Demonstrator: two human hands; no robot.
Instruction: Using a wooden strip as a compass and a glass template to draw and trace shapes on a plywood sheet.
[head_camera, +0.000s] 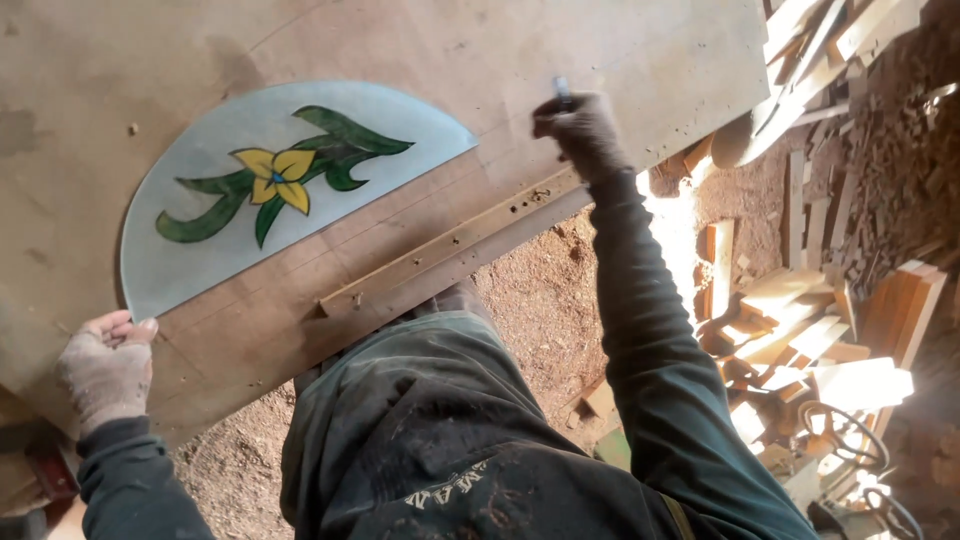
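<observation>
**One glass half-round on the board, a hand at each end**

You have one semicircular pane of frosted glass (290, 190) lying flat on the wooden board (620, 50), its straight edge toward you and running up to the right. One yellow flower with green leaves is painted across it.

Your left hand (105, 365) sits at the pane's lower left corner, fingers curled together with the tips resting at the glass edge. Your right hand (580, 130) is off the pane, past its upper right corner, closed in a fist around one dark pencil-like tool (562, 92) that sticks up from the fingers. Whether its tip meets the board I cannot tell.

One narrow wooden strip (450, 250) lies along the board's near edge, just beside the pane's straight side, between you and the glass.

Beyond the board, the floor is sawdust (540, 300), and many wood offcuts (800, 320) are heaped to your right, well apart from the pane.
</observation>
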